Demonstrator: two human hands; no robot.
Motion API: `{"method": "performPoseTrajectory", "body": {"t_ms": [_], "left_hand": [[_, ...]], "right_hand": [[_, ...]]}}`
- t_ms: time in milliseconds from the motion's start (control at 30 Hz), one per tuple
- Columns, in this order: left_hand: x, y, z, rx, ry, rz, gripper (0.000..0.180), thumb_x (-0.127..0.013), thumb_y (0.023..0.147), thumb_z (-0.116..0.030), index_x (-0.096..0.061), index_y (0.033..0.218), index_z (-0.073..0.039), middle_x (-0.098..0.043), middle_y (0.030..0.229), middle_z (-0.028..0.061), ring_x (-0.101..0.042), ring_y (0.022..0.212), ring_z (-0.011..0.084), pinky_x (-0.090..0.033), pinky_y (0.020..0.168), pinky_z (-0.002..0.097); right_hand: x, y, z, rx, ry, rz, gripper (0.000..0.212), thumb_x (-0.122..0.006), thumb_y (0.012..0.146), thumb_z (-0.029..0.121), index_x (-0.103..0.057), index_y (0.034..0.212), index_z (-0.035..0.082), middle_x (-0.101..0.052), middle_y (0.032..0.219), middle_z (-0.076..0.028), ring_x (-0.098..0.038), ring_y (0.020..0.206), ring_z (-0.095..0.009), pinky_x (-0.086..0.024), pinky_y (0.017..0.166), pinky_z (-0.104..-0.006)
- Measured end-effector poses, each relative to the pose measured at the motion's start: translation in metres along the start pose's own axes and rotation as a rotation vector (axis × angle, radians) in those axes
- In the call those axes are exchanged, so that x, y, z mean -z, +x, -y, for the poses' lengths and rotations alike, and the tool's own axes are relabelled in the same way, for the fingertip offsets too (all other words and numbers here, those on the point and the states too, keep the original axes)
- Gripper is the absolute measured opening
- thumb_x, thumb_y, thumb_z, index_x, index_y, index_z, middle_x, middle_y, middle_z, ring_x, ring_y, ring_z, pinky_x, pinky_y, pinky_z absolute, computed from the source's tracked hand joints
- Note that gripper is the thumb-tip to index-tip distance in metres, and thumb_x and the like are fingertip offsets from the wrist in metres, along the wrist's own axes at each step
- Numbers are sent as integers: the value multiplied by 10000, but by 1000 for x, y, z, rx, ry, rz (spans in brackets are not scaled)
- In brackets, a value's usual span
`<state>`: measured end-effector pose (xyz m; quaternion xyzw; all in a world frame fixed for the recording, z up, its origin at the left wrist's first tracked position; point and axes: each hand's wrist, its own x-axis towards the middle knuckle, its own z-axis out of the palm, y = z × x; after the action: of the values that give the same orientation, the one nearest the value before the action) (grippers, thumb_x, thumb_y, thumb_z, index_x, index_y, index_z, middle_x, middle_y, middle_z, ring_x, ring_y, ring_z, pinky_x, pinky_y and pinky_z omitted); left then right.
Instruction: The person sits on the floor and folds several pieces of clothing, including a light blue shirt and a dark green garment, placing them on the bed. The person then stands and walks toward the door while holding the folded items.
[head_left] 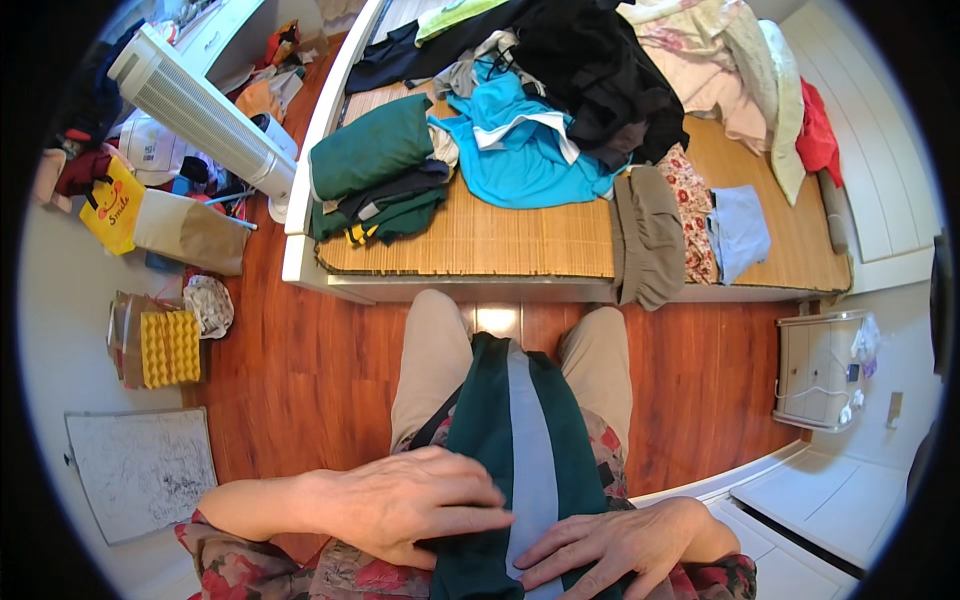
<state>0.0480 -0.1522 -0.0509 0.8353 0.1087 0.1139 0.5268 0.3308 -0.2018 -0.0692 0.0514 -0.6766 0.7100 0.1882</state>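
Across my lap lies a dark green garment (pixel 475 440) with a wide grey stripe down its length; its kind cannot be told. My left hand (pixel 425 500) rests on its left side, fingers stretched toward the stripe. Lower down, my right hand (pixel 610 550) lies flat over the stripe and the right side, fingers spread. Ahead on the bed mat, a stack of folded dark green clothes (pixel 375 150) sits at the left. Beside it are a crumpled bright blue shirt (pixel 510 140) and a heap of black clothing (pixel 600 70).
Brown folded trousers (pixel 648 235) hang over the bed's front edge, near a floral cloth (pixel 695 210) and a light blue folded garment (pixel 738 232). A white tower fan (pixel 205 115) leans at the left. Paper bags (pixel 190 230), a whiteboard (pixel 140 465) and a small cabinet (pixel 820 370) flank me.
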Motion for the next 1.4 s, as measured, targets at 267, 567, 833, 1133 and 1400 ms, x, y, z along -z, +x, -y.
{"method": "performPoseTrajectory", "body": {"t_ms": [267, 567, 833, 1133, 1400], "left_hand": [[-41, -19, 16, 185, -505, -240, 256, -639, 882, -128, -629, 1093, 16, -630, 961, 109, -615, 887, 254, -476, 810, 316], [-53, -9, 36, 676, -1186, -511, 371, -537, 993, -201, -510, 1295, 13, -574, 1249, 44, -521, 1124, 109, -448, 952, 286], [-41, -7, 42, 627, -1076, -463, 249, -520, 1000, -143, -609, 1162, 24, -637, 1112, 11, -557, 1027, 72, -466, 903, 256], [-48, -23, 11, 739, -1525, -435, 297, -470, 1025, -231, -602, 1130, 13, -663, 1020, 42, -626, 875, 89, -518, 733, 228], [-20, -10, 1, 872, -1221, -105, 316, -448, 1029, -287, -568, 973, -1, -651, 802, 37, -614, 540, 88, -473, 435, 200]], "right_hand": [[-3, -43, -25, -251, 99, -356, 653, -731, 824, 381, -522, 1320, 11, -543, 1321, -155, -544, 1159, -323, -419, 986, -378], [-25, -29, -51, -653, 184, -1019, 260, -546, 982, 144, -612, 1155, -39, -641, 1088, -6, -548, 1015, -101, -440, 907, -267], [-14, -19, -35, -530, 482, -1229, 281, -503, 1000, 168, -599, 1158, -44, -635, 1048, -25, -557, 957, -102, -467, 841, -278], [-32, -12, 5, -605, 854, -1215, 372, -447, 1025, 183, -479, 1330, -28, -558, 1272, -64, -532, 1136, -141, -428, 965, -295], [-38, -9, 10, -712, 851, -1189, 403, -464, 1020, 240, -462, 1335, -12, -579, 1217, -97, -573, 1061, -158, -469, 904, -298]]}}
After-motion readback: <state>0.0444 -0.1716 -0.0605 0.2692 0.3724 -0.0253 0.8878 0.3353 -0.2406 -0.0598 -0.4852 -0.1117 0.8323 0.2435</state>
